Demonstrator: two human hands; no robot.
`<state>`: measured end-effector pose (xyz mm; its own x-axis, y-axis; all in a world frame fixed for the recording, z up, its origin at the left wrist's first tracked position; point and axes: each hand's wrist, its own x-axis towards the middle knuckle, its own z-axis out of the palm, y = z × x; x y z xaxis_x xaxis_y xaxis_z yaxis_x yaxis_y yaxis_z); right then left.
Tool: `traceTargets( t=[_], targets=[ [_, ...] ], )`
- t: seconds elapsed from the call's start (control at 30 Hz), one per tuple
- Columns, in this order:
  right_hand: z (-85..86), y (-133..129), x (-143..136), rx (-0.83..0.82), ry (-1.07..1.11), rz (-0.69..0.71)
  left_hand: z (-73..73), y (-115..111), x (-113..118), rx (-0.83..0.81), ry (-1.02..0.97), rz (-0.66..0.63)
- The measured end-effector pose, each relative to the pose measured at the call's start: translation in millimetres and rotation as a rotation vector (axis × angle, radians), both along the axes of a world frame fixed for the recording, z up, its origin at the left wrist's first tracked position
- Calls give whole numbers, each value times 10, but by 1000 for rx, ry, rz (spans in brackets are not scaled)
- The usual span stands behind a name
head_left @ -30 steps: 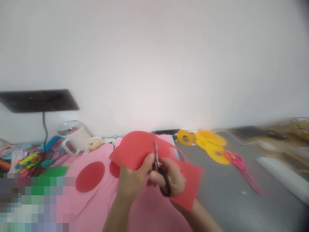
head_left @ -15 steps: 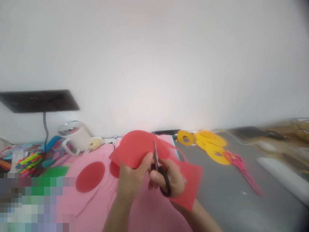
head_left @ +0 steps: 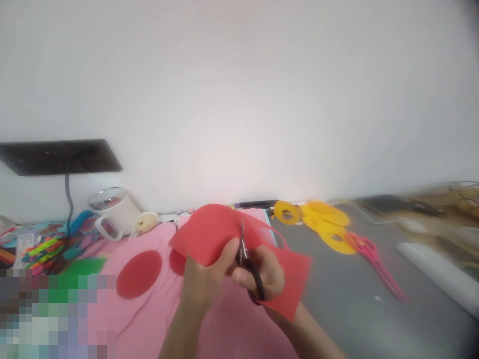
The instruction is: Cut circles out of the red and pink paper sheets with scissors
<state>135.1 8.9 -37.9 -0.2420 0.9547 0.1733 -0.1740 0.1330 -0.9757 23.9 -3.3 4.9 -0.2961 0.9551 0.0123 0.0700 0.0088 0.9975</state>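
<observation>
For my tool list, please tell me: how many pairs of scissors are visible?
2: the black-handled scissors are in the right hand, and the pink scissors lie on the grey surface. Others may be hidden.

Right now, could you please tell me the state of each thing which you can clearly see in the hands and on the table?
Red sheet: held by the left hand, curved, partly cut.
Black-handled scissors: held in the right hand; blades' opening unclear.
Pink scissors: lying down, apparently closed.
Yellow pieces: cut out, some with holes, overlapping.
Pink sheets: layered, lying down.
Red oval: lying on the pink sheets.
Mug: standing, shiny lid on.
</observation>
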Motion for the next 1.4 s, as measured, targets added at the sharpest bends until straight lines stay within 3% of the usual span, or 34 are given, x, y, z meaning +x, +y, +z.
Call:
traceTargets(
  t=[0.13, 0.77, 1.03, 1.27, 1.4],
  targets=[
    [5, 9, 0, 64, 66, 83, 28, -17, 11, -11, -15, 6],
    [111, -55, 18, -110, -102, -37, 62, -40, 18, -27, 34, -17],
    [143, -63, 43, -98, -122, 10, 107, -46, 12, -28, 19, -52],
    [213, -68, 40, -66, -108, 30, 12, 2, -31, -11, -55, -115],
    [128, -57, 38, -39, -73, 60, -30, 25, -35, 20, -95, -84]
  ],
)
